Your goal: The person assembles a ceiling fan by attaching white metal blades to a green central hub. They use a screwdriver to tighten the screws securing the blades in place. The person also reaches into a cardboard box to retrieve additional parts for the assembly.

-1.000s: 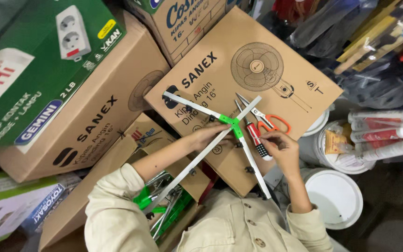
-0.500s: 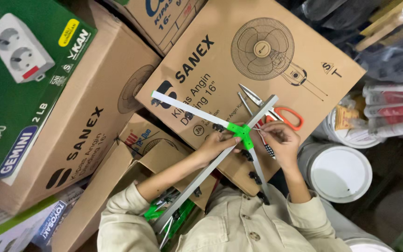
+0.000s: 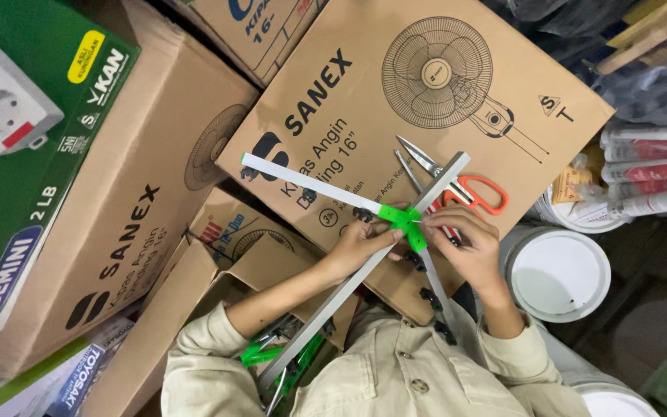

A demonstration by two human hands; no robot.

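- Compared with 1 second ago, the view is closer to the work: the large brown fan box (image 3: pixel 426 131) now fills the upper middle of the frame, and the crossed strips sit lower, near the centre.
- The green plastic joint (image 3: pixel 403 224) stays between both hands, so the grip on the assembly has not been given up while the view shifted.
- The left hand (image 3: pixel 357 247) is closed around the joint from the lower left, with the fingers curled under the long grey strip (image 3: pixel 364 266) that runs down to the lower middle of the frame.
- The right hand (image 3: pixel 465 247) is also closed narrowly on the joint from the right side; its fingertips touch the green part. I cannot tell if it also holds a small tool.
- The white strip (image 3: pixel 310 185) goes from the joint toward the upper left and lies over the box.
- The orange-handled scissors (image 3: pixel 457 181) lie on the box just above the right hand, not touched.
- A white bucket lid (image 3: pixel 557 274) is at the right, near the right wrist.
- More green-and-grey parts (image 3: pixel 272 351) rest near the left sleeve, in the lower middle.
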